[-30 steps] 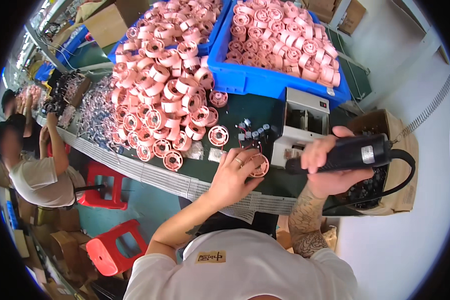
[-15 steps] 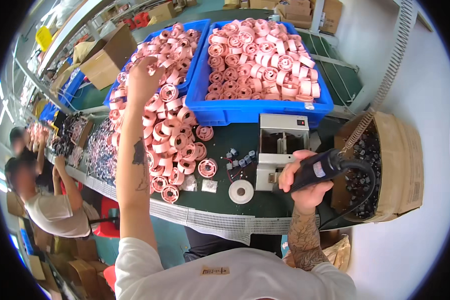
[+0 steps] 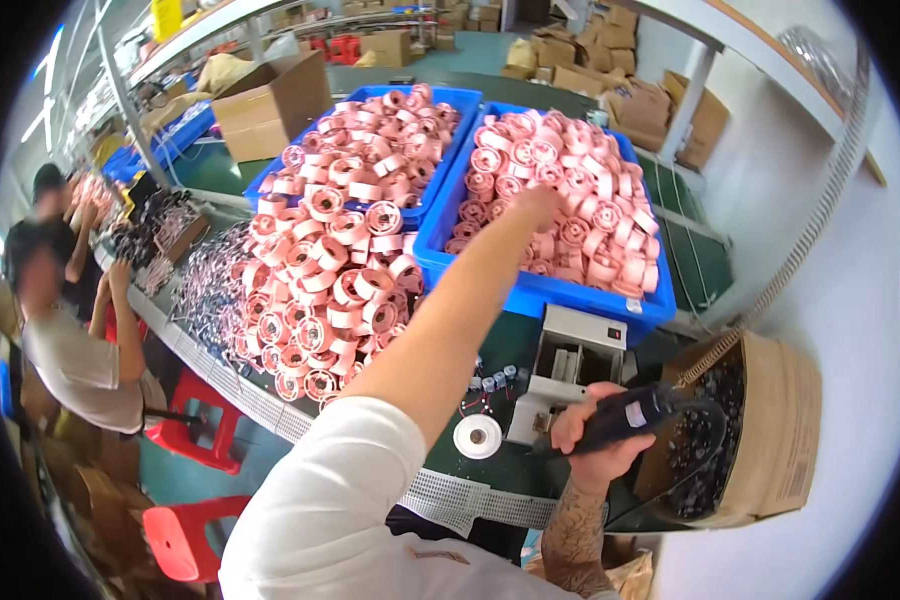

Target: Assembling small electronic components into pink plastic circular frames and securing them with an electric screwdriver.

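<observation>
My left hand point(image 3: 538, 207) reaches far forward to the pink ring-shaped plastic parts point(image 3: 602, 215) heaped in the right blue bin point(image 3: 530, 297). Its fingers point away and I cannot make out whether they hold a part. In my right hand point(image 3: 604, 450) is a black electric screwdriver point(image 3: 615, 420), its tip pointing left and its cord looping on the right. A coil spring point(image 3: 770, 290) runs up from it. Just beyond that hand stands a light grey boxy machine point(image 3: 570, 360) with an open top. A white round disc point(image 3: 477, 436) lies left of it.
Another blue bin point(image 3: 470, 110) of pink parts stands left, with a loose heap point(image 3: 320, 300) before it. Small grey-blue parts point(image 3: 495, 382) with wires lie by the disc. A cardboard box point(image 3: 770, 440) of dark parts sits right. Two people work far left near red stools point(image 3: 185, 530).
My left hand has moved from the left bin rightward to the right bin. My right hand still grips the screwdriver. The view has shifted, showing more of the room's far side.
</observation>
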`<state>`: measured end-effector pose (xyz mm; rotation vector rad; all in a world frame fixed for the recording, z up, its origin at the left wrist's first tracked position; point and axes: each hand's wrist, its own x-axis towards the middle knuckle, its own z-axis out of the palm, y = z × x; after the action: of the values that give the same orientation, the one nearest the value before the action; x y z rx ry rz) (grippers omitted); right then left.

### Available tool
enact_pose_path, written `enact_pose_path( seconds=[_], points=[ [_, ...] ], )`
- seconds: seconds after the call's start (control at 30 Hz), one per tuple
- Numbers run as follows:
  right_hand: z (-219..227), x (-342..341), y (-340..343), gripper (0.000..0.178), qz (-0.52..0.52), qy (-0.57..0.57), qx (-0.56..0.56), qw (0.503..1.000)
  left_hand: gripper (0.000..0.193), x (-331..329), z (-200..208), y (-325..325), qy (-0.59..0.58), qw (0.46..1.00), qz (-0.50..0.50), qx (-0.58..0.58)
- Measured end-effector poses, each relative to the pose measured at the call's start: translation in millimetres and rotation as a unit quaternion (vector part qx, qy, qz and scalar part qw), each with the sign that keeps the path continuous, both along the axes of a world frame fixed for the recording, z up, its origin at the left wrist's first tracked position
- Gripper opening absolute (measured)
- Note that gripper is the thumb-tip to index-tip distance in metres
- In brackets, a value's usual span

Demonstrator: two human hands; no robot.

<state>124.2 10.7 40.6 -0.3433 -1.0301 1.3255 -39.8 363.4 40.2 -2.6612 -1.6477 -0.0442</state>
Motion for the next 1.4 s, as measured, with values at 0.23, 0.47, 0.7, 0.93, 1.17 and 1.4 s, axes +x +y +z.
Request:
enact_pose_path(
  seconds=[0.23,0.47,0.7,0.93,1.17,1.4],
  points=[
    [8,-5,2,0.086,0.024,-0.002,0.034,0.999,0.032,-2,15,-32,-0.055,0.985,0.164,0.008],
    [1,-18,4,0.084,0.051,0.013,0.027,0.998,0.033,-36,-4,-30,-0.045,0.974,0.220,0.011],
    [-2,1,3,0.080,0.056,0.040,0.017,0.997,0.052,-38,64,-76,-0.164,0.970,0.151,0.093],
    [-6,-4,8,0.077,0.104,0.050,0.039,0.993,0.034,-184,72,-112,-0.115,0.851,0.275,0.433],
    [-7,-4,12,0.078,0.080,0.047,0.016,0.996,0.029,-212,69,-129,-0.160,0.874,0.345,0.301],
    [-5,-8,5,0.078,0.081,0.052,0.012,0.995,0.029,-221,95,-151,-0.236,0.851,0.355,0.307]
  ],
)
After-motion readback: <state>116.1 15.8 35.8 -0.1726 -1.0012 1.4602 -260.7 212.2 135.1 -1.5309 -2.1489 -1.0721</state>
